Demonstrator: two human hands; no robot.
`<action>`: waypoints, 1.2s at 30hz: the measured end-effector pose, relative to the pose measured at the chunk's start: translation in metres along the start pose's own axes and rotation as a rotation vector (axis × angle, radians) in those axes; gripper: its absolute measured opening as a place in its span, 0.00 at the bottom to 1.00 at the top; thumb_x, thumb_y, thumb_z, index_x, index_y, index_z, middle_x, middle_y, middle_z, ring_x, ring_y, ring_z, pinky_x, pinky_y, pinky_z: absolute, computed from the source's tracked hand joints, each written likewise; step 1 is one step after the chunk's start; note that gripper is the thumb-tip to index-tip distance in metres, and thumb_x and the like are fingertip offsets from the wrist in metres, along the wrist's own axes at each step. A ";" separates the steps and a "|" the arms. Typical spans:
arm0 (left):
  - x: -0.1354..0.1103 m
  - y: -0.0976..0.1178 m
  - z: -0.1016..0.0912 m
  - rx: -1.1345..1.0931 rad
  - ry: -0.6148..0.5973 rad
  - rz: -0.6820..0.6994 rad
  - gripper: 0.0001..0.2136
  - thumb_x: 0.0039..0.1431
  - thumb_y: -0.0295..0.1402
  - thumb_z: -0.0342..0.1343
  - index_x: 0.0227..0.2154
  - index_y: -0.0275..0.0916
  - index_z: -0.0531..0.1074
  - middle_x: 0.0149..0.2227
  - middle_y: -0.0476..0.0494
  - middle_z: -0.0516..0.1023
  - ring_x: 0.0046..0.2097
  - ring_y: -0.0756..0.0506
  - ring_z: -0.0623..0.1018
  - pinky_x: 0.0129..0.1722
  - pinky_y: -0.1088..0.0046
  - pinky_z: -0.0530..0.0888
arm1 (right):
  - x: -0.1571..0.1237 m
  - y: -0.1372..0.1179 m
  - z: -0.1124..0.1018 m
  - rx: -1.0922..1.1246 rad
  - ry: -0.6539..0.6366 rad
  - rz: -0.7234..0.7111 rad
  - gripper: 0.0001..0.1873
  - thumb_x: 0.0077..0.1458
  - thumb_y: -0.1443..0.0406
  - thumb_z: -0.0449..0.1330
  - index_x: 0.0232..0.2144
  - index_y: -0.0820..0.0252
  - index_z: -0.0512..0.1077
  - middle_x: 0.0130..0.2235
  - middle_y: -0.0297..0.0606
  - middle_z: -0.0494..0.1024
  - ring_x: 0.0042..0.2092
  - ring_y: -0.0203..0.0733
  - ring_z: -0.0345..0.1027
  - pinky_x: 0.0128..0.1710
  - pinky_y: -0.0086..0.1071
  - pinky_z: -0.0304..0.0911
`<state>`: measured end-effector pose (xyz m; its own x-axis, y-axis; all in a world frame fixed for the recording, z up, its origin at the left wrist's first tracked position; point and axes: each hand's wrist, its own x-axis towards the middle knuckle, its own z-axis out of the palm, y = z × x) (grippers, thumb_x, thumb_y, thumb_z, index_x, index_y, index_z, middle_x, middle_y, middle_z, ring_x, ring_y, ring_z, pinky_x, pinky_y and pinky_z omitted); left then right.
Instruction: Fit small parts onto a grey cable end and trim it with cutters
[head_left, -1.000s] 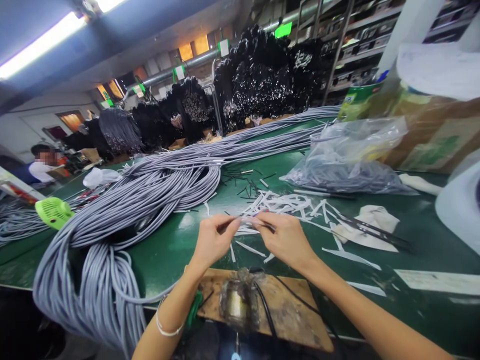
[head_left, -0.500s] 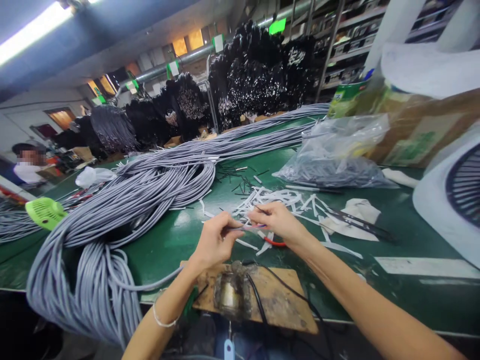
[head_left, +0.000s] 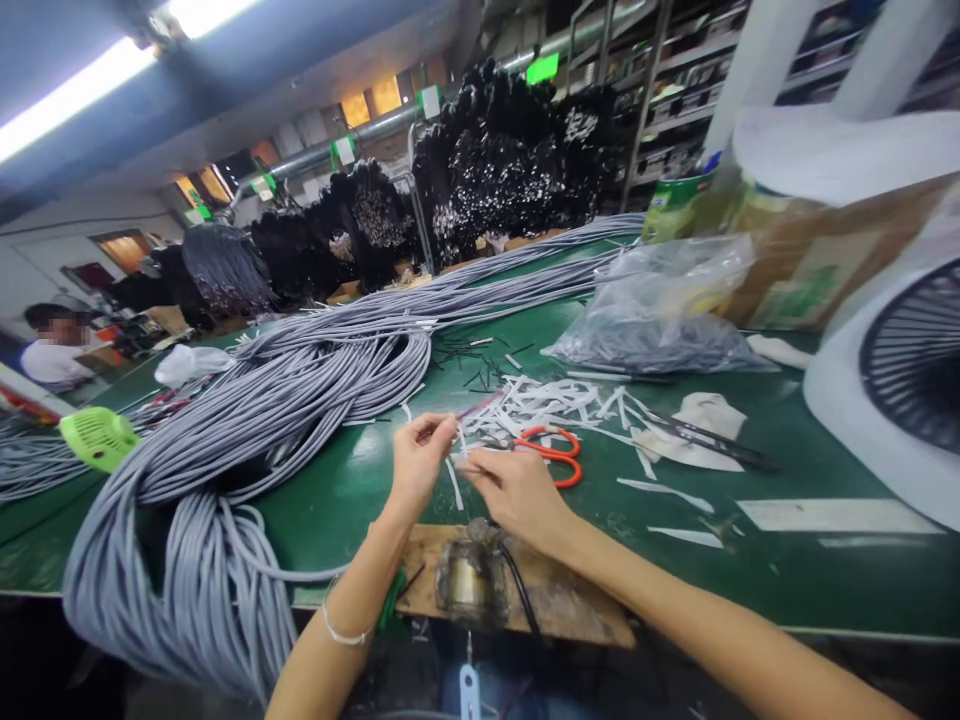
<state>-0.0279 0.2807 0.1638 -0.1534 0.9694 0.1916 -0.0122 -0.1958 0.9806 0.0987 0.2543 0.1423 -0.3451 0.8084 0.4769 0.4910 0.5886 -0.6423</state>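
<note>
My left hand is closed in a pinch on the end of a grey cable, which trails back to the big coil. Thin red and blue wires stick out past its fingertips. Just below and to the right, my right hand has its fingers closed on a narrow white strip beside the wires; the exact grip is partly hidden. Scissors with red-orange handles lie right behind the right hand, close to a heap of white strips.
A small metal device sits on a wooden board at the front edge. A clear bag of grey pieces, black tweezers, a white fan and a green fan stand around. A person sits far left.
My right hand has moved left and down, close to my left hand, uncovering the scissors. The coloured wires now point up and right. The whole view has shifted slightly.
</note>
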 end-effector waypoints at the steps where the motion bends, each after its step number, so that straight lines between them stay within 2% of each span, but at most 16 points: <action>1: 0.003 -0.002 -0.002 0.028 0.025 0.008 0.13 0.40 0.40 0.60 0.21 0.33 0.71 0.17 0.53 0.66 0.20 0.55 0.62 0.20 0.80 0.59 | -0.003 0.003 0.000 -0.104 -0.034 0.000 0.16 0.56 0.64 0.49 0.19 0.61 0.66 0.19 0.31 0.66 0.22 0.32 0.57 0.23 0.26 0.48; 4: 0.010 -0.009 -0.008 0.105 0.058 0.038 0.10 0.41 0.36 0.60 0.26 0.34 0.74 0.22 0.49 0.73 0.23 0.54 0.68 0.23 0.80 0.63 | -0.012 0.013 -0.004 -0.340 -0.137 0.006 0.09 0.55 0.64 0.52 0.32 0.59 0.72 0.30 0.36 0.75 0.31 0.36 0.67 0.30 0.27 0.58; 7: 0.011 -0.013 -0.012 0.193 0.059 0.032 0.12 0.40 0.33 0.61 0.30 0.34 0.75 0.27 0.47 0.75 0.25 0.52 0.71 0.24 0.79 0.66 | -0.012 0.026 -0.015 -0.536 -0.167 0.039 0.11 0.55 0.68 0.51 0.37 0.59 0.72 0.38 0.40 0.75 0.40 0.37 0.68 0.38 0.27 0.61; 9: 0.008 -0.012 -0.011 0.228 0.050 0.021 0.10 0.41 0.33 0.60 0.28 0.33 0.74 0.23 0.48 0.73 0.22 0.53 0.70 0.22 0.79 0.66 | -0.006 0.036 -0.023 -0.630 -0.157 0.094 0.12 0.52 0.73 0.51 0.35 0.62 0.73 0.37 0.44 0.75 0.41 0.41 0.69 0.37 0.29 0.61; 11: 0.005 -0.009 -0.010 0.227 0.036 0.027 0.08 0.42 0.33 0.59 0.25 0.33 0.74 0.19 0.50 0.71 0.20 0.53 0.68 0.21 0.79 0.64 | 0.002 0.045 -0.030 -0.674 -0.163 0.130 0.11 0.46 0.76 0.53 0.30 0.66 0.74 0.33 0.48 0.76 0.36 0.44 0.70 0.32 0.30 0.60; 15: 0.001 -0.004 -0.008 0.207 0.001 0.049 0.09 0.44 0.36 0.56 0.21 0.33 0.74 0.15 0.52 0.67 0.18 0.55 0.64 0.18 0.80 0.59 | 0.015 0.055 -0.034 -0.703 -0.178 0.133 0.07 0.38 0.76 0.56 0.21 0.65 0.72 0.24 0.45 0.75 0.27 0.43 0.69 0.24 0.29 0.56; 17: 0.000 -0.003 -0.007 0.153 -0.024 0.012 0.12 0.44 0.39 0.56 0.20 0.32 0.73 0.16 0.52 0.66 0.16 0.56 0.61 0.16 0.80 0.56 | 0.017 0.056 -0.036 -0.707 -0.155 0.128 0.06 0.40 0.74 0.55 0.22 0.64 0.72 0.24 0.43 0.75 0.26 0.41 0.68 0.24 0.29 0.56; 19: 0.000 -0.001 -0.006 0.076 -0.051 -0.055 0.15 0.42 0.43 0.56 0.20 0.32 0.72 0.16 0.51 0.66 0.15 0.57 0.59 0.14 0.80 0.53 | 0.017 0.055 -0.038 -0.688 -0.057 0.099 0.09 0.44 0.71 0.53 0.28 0.63 0.72 0.29 0.42 0.75 0.29 0.41 0.69 0.27 0.29 0.59; 21: -0.001 0.001 -0.005 -0.001 -0.070 -0.124 0.17 0.40 0.45 0.58 0.19 0.32 0.71 0.17 0.52 0.65 0.14 0.58 0.58 0.14 0.80 0.50 | 0.014 0.052 -0.039 -0.622 0.107 -0.003 0.10 0.47 0.68 0.51 0.32 0.62 0.70 0.33 0.42 0.75 0.33 0.40 0.69 0.32 0.29 0.61; 24: -0.003 0.004 -0.004 -0.060 -0.081 -0.186 0.18 0.38 0.46 0.59 0.18 0.32 0.70 0.16 0.52 0.64 0.13 0.58 0.56 0.13 0.80 0.48 | 0.012 0.045 -0.037 -0.539 0.289 -0.201 0.08 0.50 0.63 0.52 0.30 0.61 0.68 0.31 0.40 0.73 0.33 0.39 0.68 0.33 0.29 0.61; 27: -0.005 0.007 -0.002 -0.037 -0.089 -0.182 0.18 0.38 0.46 0.59 0.18 0.32 0.70 0.16 0.52 0.64 0.13 0.59 0.56 0.13 0.80 0.48 | 0.013 0.040 -0.031 -0.569 0.329 -0.268 0.09 0.51 0.61 0.53 0.28 0.61 0.68 0.29 0.39 0.73 0.32 0.39 0.67 0.32 0.28 0.59; 32: -0.008 0.006 0.002 0.052 -0.092 -0.132 0.15 0.41 0.42 0.56 0.17 0.32 0.69 0.14 0.53 0.63 0.13 0.58 0.57 0.13 0.80 0.50 | 0.015 0.037 -0.026 -0.649 0.321 -0.231 0.09 0.53 0.61 0.52 0.27 0.61 0.68 0.29 0.38 0.73 0.32 0.38 0.66 0.31 0.27 0.56; 36: -0.009 0.004 0.003 0.066 -0.094 -0.147 0.13 0.42 0.40 0.56 0.17 0.32 0.69 0.14 0.53 0.63 0.12 0.58 0.58 0.12 0.80 0.51 | 0.013 0.036 -0.025 -0.689 0.287 -0.221 0.11 0.52 0.61 0.52 0.24 0.60 0.68 0.27 0.37 0.72 0.29 0.36 0.65 0.27 0.26 0.53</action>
<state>-0.0237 0.2716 0.1661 -0.0617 0.9970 0.0466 0.0373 -0.0443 0.9983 0.1317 0.2855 0.1405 -0.3181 0.5830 0.7476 0.8538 0.5189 -0.0413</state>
